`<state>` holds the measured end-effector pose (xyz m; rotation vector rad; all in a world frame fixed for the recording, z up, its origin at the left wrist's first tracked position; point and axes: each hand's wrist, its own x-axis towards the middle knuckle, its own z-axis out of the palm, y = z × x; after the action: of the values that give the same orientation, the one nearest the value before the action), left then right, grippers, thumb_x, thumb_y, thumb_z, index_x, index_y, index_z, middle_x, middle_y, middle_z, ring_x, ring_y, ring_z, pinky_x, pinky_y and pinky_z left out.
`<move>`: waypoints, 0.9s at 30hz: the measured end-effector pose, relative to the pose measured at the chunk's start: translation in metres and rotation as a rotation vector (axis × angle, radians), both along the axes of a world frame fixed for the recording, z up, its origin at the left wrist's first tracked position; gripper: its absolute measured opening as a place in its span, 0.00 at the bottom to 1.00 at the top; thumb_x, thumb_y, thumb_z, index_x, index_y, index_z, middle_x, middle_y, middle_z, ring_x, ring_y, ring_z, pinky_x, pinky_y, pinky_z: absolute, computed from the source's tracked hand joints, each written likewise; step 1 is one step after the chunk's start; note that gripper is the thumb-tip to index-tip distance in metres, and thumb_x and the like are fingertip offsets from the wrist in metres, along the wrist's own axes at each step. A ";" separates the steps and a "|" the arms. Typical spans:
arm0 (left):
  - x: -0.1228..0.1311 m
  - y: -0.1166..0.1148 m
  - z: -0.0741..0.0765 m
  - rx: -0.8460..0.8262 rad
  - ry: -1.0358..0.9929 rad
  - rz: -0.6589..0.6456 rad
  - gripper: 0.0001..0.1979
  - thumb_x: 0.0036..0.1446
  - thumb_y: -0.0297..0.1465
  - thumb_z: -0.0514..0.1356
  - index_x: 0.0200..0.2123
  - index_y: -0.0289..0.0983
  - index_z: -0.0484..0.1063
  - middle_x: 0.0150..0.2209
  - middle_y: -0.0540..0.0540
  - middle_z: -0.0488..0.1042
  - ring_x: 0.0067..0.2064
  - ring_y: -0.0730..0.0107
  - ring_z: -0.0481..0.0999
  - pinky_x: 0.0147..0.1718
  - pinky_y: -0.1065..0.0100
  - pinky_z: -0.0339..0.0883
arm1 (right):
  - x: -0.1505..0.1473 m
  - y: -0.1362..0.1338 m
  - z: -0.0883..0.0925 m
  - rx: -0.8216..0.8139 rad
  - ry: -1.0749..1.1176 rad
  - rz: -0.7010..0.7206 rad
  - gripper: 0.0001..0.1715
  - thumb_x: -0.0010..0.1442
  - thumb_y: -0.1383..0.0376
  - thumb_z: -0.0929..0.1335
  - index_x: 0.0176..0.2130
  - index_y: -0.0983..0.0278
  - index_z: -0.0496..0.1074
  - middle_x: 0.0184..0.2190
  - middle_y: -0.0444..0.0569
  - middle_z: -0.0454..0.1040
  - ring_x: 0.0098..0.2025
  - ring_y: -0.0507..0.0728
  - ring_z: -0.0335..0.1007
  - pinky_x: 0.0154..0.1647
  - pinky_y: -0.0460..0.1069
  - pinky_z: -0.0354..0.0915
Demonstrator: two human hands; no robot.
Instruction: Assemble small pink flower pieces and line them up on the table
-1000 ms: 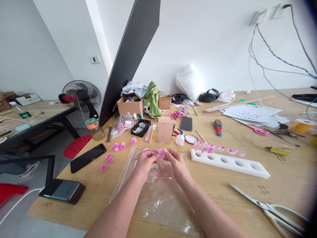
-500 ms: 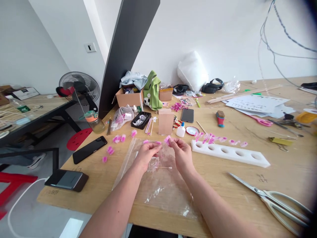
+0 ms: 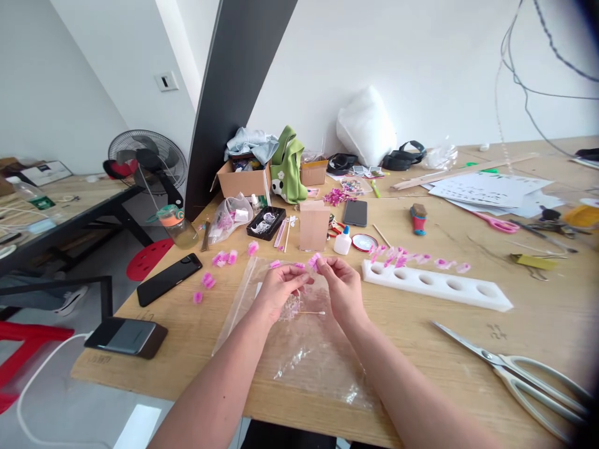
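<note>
My right hand (image 3: 344,290) pinches a small pink petal-like piece (image 3: 314,261) between thumb and fingertips. Close beside it, my left hand (image 3: 278,292) is closed in a pinch; whatever its fingertips hold is too small to make out. Both hands are over a clear plastic bag (image 3: 318,368) lying flat on the wooden table. On the bag, a cotton swab (image 3: 309,312) lies beside a tangle of thin white strands (image 3: 289,307). Just beyond the left hand lie two more pink pieces (image 3: 275,264). Several pink clumps (image 3: 208,280) are scattered to the left.
A white block with round holes (image 3: 435,284) lies to the right, pink petals (image 3: 421,258) behind it. Large scissors (image 3: 491,358) lie at the front right. A glue bottle (image 3: 343,242) stands by a cardboard piece (image 3: 313,226). A phone (image 3: 171,279) and a power bank (image 3: 126,337) are left.
Both hands stay nearly in place, still pinching over the bag. The pink piece in my right hand has shifted slightly left and up. The camera view has tilted a little.
</note>
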<state>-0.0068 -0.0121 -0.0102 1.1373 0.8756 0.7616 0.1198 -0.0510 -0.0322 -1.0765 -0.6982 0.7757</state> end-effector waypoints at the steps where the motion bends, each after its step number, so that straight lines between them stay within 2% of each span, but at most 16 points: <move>1: 0.000 0.000 0.000 0.004 0.002 0.002 0.13 0.41 0.34 0.69 0.30 0.33 0.76 0.29 0.42 0.78 0.27 0.73 0.72 0.27 0.72 0.58 | 0.000 0.000 0.001 -0.003 0.003 0.001 0.15 0.49 0.56 0.73 0.27 0.65 0.71 0.24 0.43 0.69 0.28 0.51 0.61 0.31 0.47 0.57; 9: 0.003 0.000 -0.002 0.037 -0.007 0.076 0.12 0.38 0.35 0.70 0.25 0.33 0.75 0.21 0.48 0.73 0.25 0.73 0.71 0.26 0.71 0.58 | -0.001 -0.002 0.003 -0.020 -0.031 -0.005 0.17 0.49 0.54 0.73 0.27 0.65 0.71 0.24 0.44 0.69 0.28 0.52 0.62 0.30 0.46 0.58; 15: 0.004 0.002 0.000 0.037 -0.051 0.113 0.11 0.36 0.34 0.69 0.19 0.33 0.74 0.18 0.49 0.69 0.22 0.75 0.67 0.26 0.70 0.57 | -0.001 -0.003 0.007 -0.077 -0.132 -0.043 0.21 0.50 0.49 0.71 0.29 0.65 0.73 0.26 0.48 0.72 0.31 0.56 0.65 0.34 0.50 0.61; 22: -0.003 0.005 0.008 -0.017 -0.129 0.149 0.08 0.36 0.31 0.67 0.20 0.33 0.74 0.19 0.50 0.70 0.23 0.76 0.66 0.27 0.70 0.57 | 0.004 -0.003 0.006 -0.151 -0.207 -0.101 0.22 0.52 0.48 0.69 0.33 0.65 0.72 0.27 0.46 0.71 0.34 0.56 0.65 0.36 0.49 0.58; 25: -0.005 0.008 0.006 -0.027 -0.156 0.158 0.08 0.37 0.31 0.68 0.21 0.32 0.75 0.19 0.49 0.70 0.23 0.76 0.66 0.27 0.71 0.58 | 0.006 -0.002 0.005 -0.153 -0.241 -0.132 0.22 0.53 0.49 0.68 0.32 0.65 0.71 0.26 0.46 0.69 0.32 0.55 0.63 0.33 0.48 0.57; 27: -0.007 0.011 0.004 -0.038 -0.177 0.213 0.08 0.37 0.31 0.68 0.22 0.32 0.75 0.19 0.49 0.70 0.24 0.77 0.66 0.28 0.72 0.58 | 0.008 -0.002 0.003 -0.143 -0.268 -0.159 0.21 0.54 0.49 0.68 0.32 0.65 0.70 0.26 0.45 0.68 0.30 0.54 0.62 0.31 0.48 0.56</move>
<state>-0.0134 -0.0014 -0.0062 0.9360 0.8666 1.0008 0.1278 -0.0528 -0.0289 -1.3649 -0.7801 0.5556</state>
